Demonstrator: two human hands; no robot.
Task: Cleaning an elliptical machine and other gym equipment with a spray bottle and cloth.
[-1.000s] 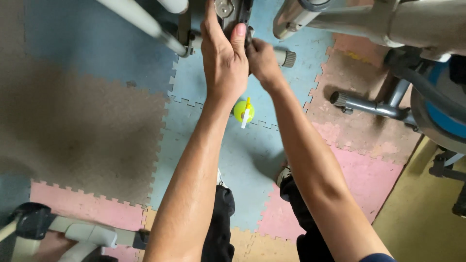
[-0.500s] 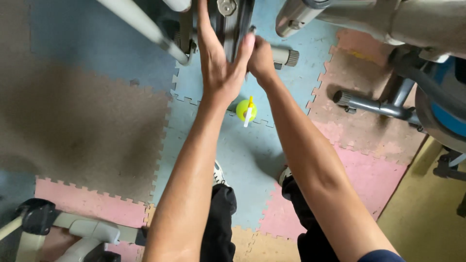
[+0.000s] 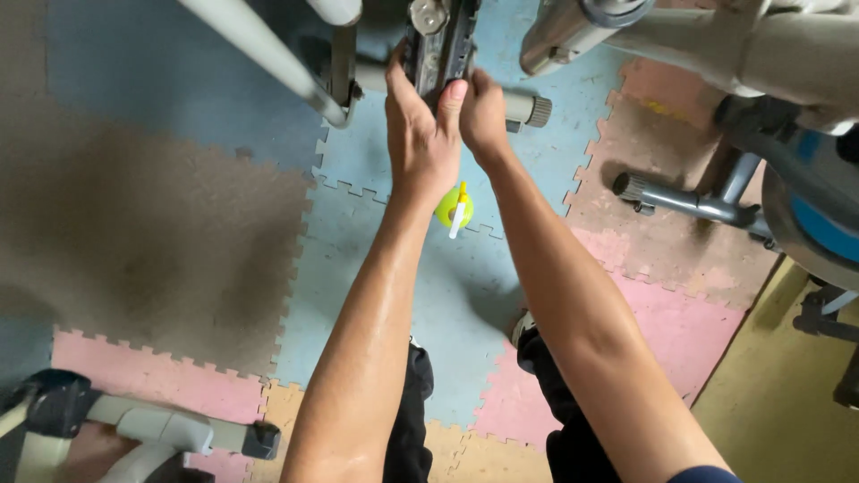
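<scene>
Both hands reach up to 12 o'clock and meet on a dark metal bar [image 3: 440,40] of a gym machine. The left hand [image 3: 420,143] wraps the bar from the 9 o'clock side, thumb up along it. The right hand [image 3: 484,112] closes on it from the 3 o'clock side. A yellow-green spray bottle [image 3: 455,207] sits on the blue foam mat [image 3: 376,233], just below the wrists at 6 o'clock.

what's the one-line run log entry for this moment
left hand: grips dark upright bar | right hand: on the bar beside it | floor: yellow-green spray bottle on blue foam mat
</scene>
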